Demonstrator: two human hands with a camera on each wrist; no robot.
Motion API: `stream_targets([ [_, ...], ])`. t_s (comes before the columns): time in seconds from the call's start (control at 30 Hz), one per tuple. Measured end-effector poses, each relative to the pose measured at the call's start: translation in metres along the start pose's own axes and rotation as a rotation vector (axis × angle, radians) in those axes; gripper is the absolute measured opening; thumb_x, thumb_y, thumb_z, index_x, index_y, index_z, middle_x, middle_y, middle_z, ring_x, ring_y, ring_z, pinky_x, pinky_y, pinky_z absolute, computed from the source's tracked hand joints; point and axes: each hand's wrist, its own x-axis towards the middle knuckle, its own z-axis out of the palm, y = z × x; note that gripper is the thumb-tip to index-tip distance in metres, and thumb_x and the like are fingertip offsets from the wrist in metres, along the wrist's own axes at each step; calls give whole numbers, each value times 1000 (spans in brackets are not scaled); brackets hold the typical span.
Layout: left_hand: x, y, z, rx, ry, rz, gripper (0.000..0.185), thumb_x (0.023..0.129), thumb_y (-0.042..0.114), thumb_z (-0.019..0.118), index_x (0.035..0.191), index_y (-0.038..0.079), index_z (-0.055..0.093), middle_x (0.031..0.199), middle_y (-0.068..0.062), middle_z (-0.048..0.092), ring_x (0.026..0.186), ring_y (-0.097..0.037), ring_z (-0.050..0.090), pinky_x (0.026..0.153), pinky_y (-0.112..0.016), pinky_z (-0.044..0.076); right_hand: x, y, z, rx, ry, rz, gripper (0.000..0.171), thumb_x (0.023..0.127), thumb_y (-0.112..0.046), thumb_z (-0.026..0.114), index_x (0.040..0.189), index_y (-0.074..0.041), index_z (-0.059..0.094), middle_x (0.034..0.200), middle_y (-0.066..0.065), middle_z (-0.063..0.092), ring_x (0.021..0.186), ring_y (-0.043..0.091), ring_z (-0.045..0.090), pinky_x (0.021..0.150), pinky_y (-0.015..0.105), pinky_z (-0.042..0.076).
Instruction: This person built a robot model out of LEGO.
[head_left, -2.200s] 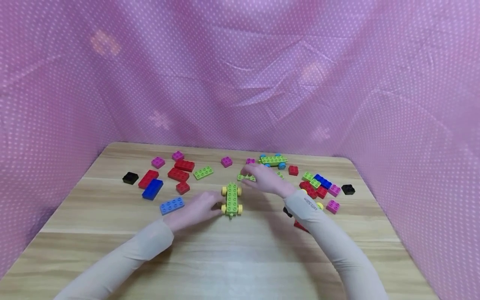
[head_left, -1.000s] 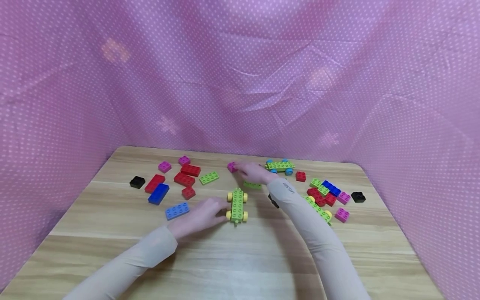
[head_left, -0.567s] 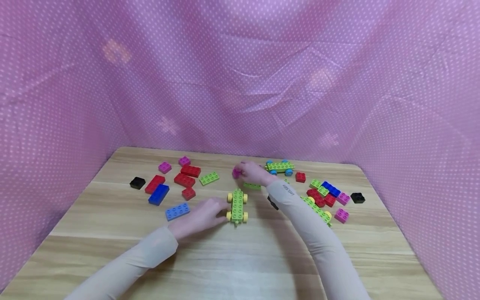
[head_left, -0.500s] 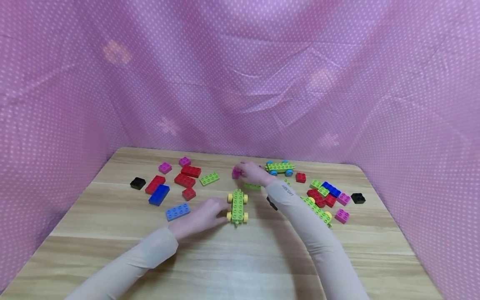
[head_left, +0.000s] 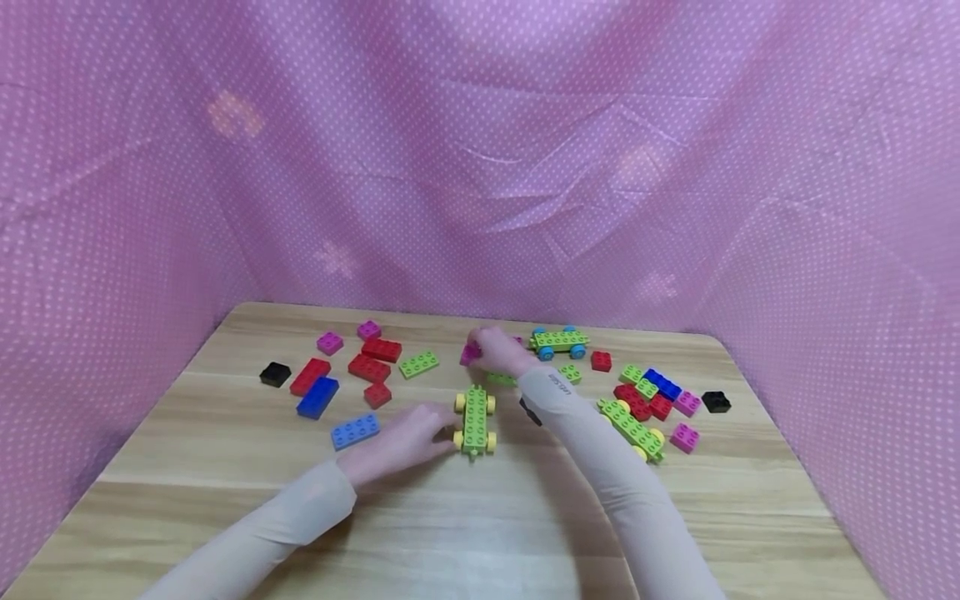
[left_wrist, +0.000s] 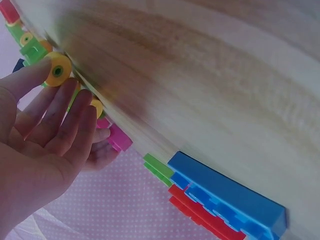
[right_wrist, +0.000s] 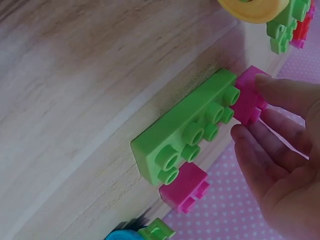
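Observation:
In the head view my left hand (head_left: 401,437) is beside a lime-green toy car base (head_left: 476,421) with yellow wheels, standing mid-table. The left wrist view shows the thumb and index finger pinching one yellow wheel (left_wrist: 59,70); the other fingers are loosely curved. Farther back, my right hand (head_left: 501,352) grips a magenta brick (head_left: 470,354). Its thumb lies on the side of that brick (right_wrist: 247,95) in the right wrist view, with fingertips opposite. A lime-green brick (right_wrist: 185,130) lies just beside it, partly hidden by the right hand in the head view.
Red, blue, magenta and black bricks lie around a lime-green brick (head_left: 418,364) at the left. A blue-wheeled car base (head_left: 559,341) stands at the back. Another yellow-wheeled base (head_left: 632,430) is at the right, near a brick cluster. A black piece (head_left: 529,412) shows beside the right sleeve.
My right hand has gone from over the lime-green brick to the magenta brick behind it, gripped it and drawn it slightly nearer. My left hand stays at the car base. The head view has shifted slightly.

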Motion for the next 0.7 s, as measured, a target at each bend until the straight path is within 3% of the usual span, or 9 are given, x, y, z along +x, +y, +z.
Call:
stream_targets([
  [0.3, 0, 2, 5, -37, -7, 18, 23, 89, 20, 74, 112, 16, 72, 106, 2, 74, 98, -11, 69, 86, -26, 58, -6, 3, -1, 27, -2, 26, 25, 89, -15, 74, 109, -4, 64, 103, 9, 71, 93, 19, 68, 84, 28, 59],
  [0.7, -2, 2, -2, -38, -13, -11, 22, 91, 22, 72, 112, 16, 71, 106, 2, 74, 97, -10, 68, 87, -29, 58, -27, 1, -20, 45, 96, -67, 24, 88, -14, 75, 107, -4, 66, 102, 8, 72, 95, 21, 69, 86, 28, 59],
])
